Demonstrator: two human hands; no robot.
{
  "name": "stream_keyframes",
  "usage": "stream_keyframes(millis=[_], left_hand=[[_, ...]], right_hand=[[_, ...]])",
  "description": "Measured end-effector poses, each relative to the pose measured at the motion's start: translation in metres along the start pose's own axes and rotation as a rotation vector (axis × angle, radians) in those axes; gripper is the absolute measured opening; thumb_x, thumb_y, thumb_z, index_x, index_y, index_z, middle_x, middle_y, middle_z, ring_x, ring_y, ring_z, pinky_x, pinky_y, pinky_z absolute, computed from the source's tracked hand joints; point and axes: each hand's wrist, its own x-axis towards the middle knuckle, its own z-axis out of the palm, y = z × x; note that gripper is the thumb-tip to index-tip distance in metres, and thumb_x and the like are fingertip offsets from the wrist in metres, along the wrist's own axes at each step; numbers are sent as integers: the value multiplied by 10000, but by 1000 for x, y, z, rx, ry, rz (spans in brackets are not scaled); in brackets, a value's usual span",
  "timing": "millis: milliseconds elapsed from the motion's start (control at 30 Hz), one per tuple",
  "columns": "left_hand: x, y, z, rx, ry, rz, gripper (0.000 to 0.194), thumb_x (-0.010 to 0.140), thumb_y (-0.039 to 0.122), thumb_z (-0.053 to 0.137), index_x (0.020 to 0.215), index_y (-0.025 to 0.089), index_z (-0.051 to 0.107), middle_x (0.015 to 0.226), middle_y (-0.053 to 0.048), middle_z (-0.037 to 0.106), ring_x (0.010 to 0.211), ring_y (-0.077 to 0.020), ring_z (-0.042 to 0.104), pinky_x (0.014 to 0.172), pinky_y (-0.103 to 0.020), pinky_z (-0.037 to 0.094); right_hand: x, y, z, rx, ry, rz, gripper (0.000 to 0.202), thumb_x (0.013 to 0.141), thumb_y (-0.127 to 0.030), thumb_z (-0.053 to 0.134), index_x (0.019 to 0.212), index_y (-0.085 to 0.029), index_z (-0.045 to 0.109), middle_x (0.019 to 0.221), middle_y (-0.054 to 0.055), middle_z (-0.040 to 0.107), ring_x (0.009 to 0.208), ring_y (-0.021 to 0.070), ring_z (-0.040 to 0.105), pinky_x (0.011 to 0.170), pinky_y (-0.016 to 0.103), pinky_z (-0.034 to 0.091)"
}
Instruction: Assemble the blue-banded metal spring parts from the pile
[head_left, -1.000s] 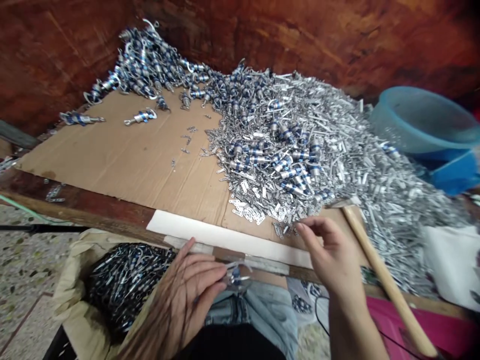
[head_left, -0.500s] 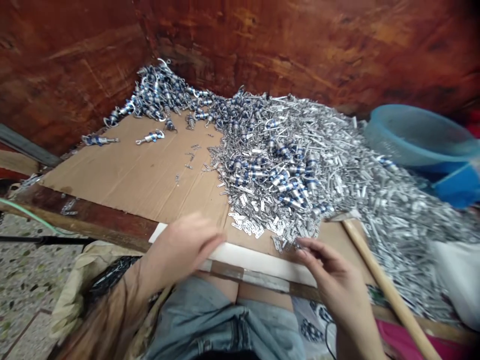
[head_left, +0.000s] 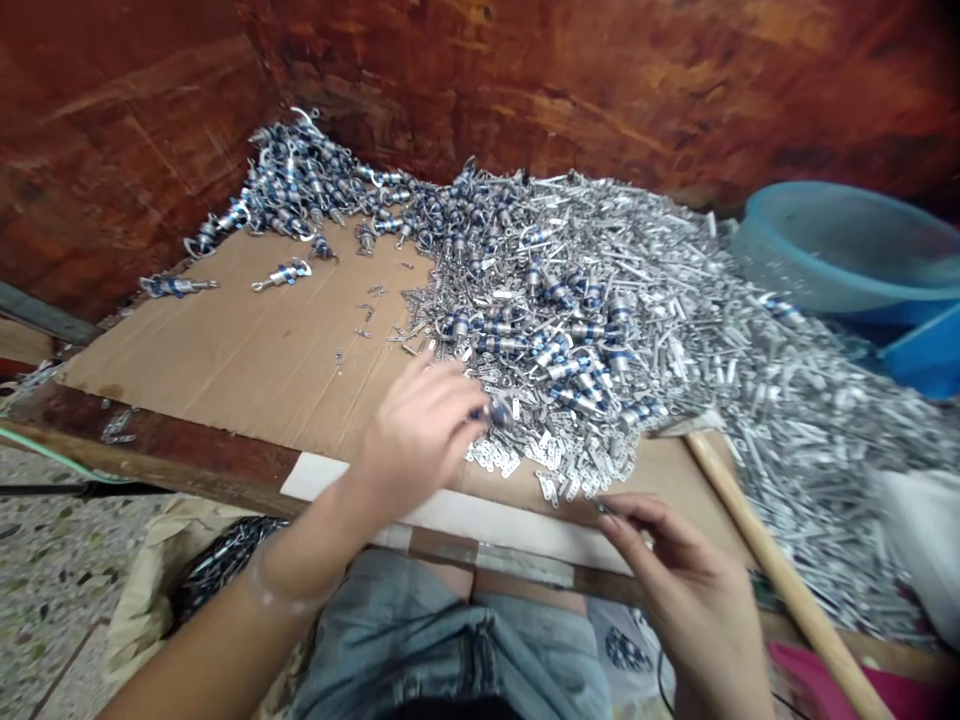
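My left hand (head_left: 420,430) is over the front of the cardboard, smeared by motion. Its fingers are closed on a blurred silver metal fitting with a blue band (head_left: 493,412), at the edge of a pile of small flat metal plates with holes (head_left: 551,450). Low at the right, my right hand (head_left: 679,565) pinches a small dark metal piece (head_left: 604,508) between thumb and forefinger; its exact kind is too small to tell. Several finished-looking blue-banded fittings (head_left: 577,365) lie among the plates just beyond.
Cardboard (head_left: 225,340) covers the left of the bench, with loose fittings on it. A larger fitting heap (head_left: 300,180) fills the back corner. Metal strips (head_left: 660,270) spread rightward towards a blue basin (head_left: 847,240). A wooden-handled hammer (head_left: 780,570) lies by my right hand.
My left hand has moved forward and right, from the bench's front edge to the plates, with the blue-banded fitting now showing at its fingertips. My right hand keeps its pinch, nearly in place.
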Motion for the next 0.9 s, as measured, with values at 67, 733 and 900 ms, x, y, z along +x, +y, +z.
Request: stream_keyframes(millis=[67, 733, 900], left_hand=[[-22, 29, -7, -164, -52, -36, 135, 838, 156, 582, 968, 167, 618, 910, -11, 682, 876, -136, 626, 1037, -441, 382], [-79, 76, -13, -717, -62, -439, 127, 752, 90, 663, 821, 185, 710, 778, -21, 660, 706, -115, 637, 650, -184, 532], [-80, 79, -9, -859, -71, -619, 126, 714, 83, 693, 764, 196, 717, 744, 0, 647, 683, -93, 636, 640, -154, 518]], right_hand=[[-1, -11, 2, 25, 2, -75, 70, 786, -249, 634, 856, -256, 634, 872, 12, 647, 844, 164, 604, 722, 267, 499], [-32, -39, 12, -39, -422, -372, 160, 851, -253, 569, 1005, -214, 548, 905, 34, 563, 864, 151, 545, 701, 245, 479], [-35, -33, 14, -112, -362, -509, 150, 820, -81, 558, 915, -197, 564, 830, 22, 547, 811, 139, 515, 693, 249, 444]])
